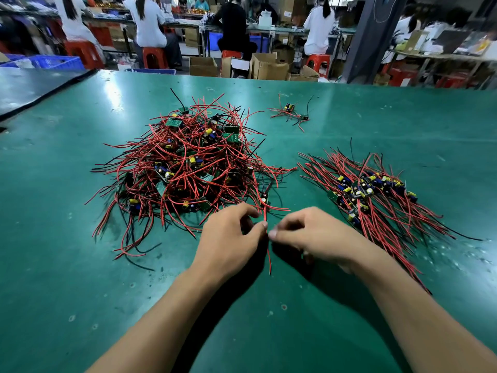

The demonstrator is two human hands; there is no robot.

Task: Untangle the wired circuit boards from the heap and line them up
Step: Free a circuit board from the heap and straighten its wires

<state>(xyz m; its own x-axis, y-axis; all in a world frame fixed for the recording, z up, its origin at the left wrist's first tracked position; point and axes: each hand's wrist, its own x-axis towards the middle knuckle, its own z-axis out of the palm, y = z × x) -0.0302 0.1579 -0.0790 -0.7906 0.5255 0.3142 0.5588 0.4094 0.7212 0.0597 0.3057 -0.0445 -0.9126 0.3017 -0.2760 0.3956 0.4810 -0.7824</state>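
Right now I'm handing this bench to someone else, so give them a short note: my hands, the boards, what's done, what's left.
Hands: left hand and right hand both pinch the red wire of one board at the near edge of the heap.
Things: heap left of centre on the green table; lined-up row on the right; stray cluster farther back.
Done: the row.
Left: free this board, add it to the row, then work through the large heap and the strays.
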